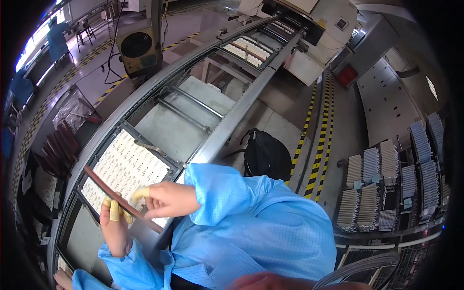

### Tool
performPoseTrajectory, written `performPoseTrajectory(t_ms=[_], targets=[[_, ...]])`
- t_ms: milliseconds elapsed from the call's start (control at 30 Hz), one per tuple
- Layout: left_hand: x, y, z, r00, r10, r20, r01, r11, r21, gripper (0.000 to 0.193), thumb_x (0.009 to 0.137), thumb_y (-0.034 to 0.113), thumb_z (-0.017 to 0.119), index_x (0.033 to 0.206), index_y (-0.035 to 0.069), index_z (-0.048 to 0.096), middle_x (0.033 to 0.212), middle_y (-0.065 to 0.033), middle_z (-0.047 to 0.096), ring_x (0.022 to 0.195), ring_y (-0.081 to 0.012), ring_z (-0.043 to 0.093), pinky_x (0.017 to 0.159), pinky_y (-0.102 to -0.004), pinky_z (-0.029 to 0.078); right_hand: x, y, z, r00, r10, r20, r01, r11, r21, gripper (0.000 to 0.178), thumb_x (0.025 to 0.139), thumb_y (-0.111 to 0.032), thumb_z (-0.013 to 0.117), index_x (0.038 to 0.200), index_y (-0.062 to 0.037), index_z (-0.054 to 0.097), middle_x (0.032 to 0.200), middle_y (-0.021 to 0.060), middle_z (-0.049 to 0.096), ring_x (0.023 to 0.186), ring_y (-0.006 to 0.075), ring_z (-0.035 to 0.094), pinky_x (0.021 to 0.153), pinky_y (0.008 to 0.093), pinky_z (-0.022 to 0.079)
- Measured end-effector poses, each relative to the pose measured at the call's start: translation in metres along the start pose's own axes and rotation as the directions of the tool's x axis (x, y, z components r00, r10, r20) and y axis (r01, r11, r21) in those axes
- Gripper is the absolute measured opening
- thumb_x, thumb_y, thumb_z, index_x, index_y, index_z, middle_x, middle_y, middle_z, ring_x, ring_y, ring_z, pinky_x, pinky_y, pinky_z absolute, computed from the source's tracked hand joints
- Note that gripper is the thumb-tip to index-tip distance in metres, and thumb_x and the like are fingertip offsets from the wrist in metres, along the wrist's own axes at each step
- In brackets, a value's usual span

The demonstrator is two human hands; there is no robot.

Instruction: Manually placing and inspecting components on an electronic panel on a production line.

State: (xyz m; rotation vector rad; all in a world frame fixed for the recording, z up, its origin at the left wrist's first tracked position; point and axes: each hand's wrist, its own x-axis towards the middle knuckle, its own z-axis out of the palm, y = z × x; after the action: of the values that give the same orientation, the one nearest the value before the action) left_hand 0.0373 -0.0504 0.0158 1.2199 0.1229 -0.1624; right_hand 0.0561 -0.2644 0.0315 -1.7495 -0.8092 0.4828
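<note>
My left hand [114, 226], with yellow finger cots on its fingertips, is closed around a long, thin reddish-brown bar [100, 182]. The bar slants from upper left to lower right over a white panel [126, 159] covered with rows of small dark marks. My right hand [171, 199] hovers over the panel's near right side. Its index finger, in a yellow cot, reaches toward the bar, and its other fingers are bent close to the bar's lower end. The panel lies in a dark frame on the conveyor [212, 140].
Farther along the conveyor lies another white panel [249, 50], before a large machine [333, 24]. More brown bars [60, 147] stand at left. A black bag [266, 154] rests on the floor; racks of ribbed stacks [369, 166] stand at right. Another person's hand [63, 279] shows at lower left.
</note>
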Motion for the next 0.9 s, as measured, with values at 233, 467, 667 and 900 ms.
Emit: performPoseTrajectory(t_ms=[233, 467, 667, 900], targets=[[0.022, -0.002, 0.034, 0.999, 0.038, 0.000, -0.038, 0.985, 0.166, 0.025, 0.094, 0.010, 0.048, 0.117, 0.000, 0.049, 0.093, -0.0066, 0.058, 0.075, -0.0116, 0.053, 0.064, -0.0232, 0.043, -0.003, 0.018, -0.005, 0.970, 0.103, -0.220, -0.117, 0.992, -0.051, 0.058, 0.083, -0.016, 0.062, 0.134, -0.0053, 0.037, 0.087, 0.0126, 0.064, 0.072, 0.0200, 0.065, 0.066, 0.0316, 0.051], [0.081, -0.031, 0.011, 0.863, 0.458, 0.213, -0.384, 0.319, 0.867, 0.061, 0.076, -0.010, 0.045, 0.135, 0.001, 0.036, 0.126, -0.0267, 0.046, 0.119, -0.0390, 0.044, 0.103, -0.0400, 0.033, 0.007, 0.059, -0.033, 0.894, -0.056, -0.445, -0.252, 0.758, -0.602, 0.057, 0.080, -0.015, 0.058, 0.134, -0.0085, 0.041, 0.080, 0.0196, 0.062, 0.071, 0.0372, 0.060, 0.063, 0.0453, 0.048], [0.112, -0.033, 0.012, 0.941, 0.335, -0.036, -0.152, 0.518, 0.842, 0.068, 0.074, -0.012, 0.039, 0.139, 0.005, 0.030, 0.126, -0.0251, 0.048, 0.119, -0.0343, 0.045, 0.102, -0.0368, 0.034, 0.046, 0.048, -0.020, 0.944, 0.085, -0.319, -0.277, 0.731, -0.624, 0.055, 0.081, -0.014, 0.056, 0.133, -0.0081, 0.043, 0.085, 0.0209, 0.063, 0.076, 0.0366, 0.061, 0.069, 0.0439, 0.049], [0.104, -0.020, 0.016, 0.980, 0.198, 0.011, -0.100, 0.441, 0.892, 0.074, 0.074, -0.008, 0.046, 0.143, 0.008, 0.023, 0.127, -0.0219, 0.048, 0.116, -0.0338, 0.049, 0.098, -0.0380, 0.040, 0.056, 0.066, -0.012, 0.942, 0.104, -0.319, -0.300, 0.689, -0.659, 0.053, 0.082, -0.015, 0.055, 0.133, -0.0056, 0.043, 0.084, 0.0219, 0.063, 0.077, 0.0358, 0.062, 0.072, 0.0430, 0.049]])
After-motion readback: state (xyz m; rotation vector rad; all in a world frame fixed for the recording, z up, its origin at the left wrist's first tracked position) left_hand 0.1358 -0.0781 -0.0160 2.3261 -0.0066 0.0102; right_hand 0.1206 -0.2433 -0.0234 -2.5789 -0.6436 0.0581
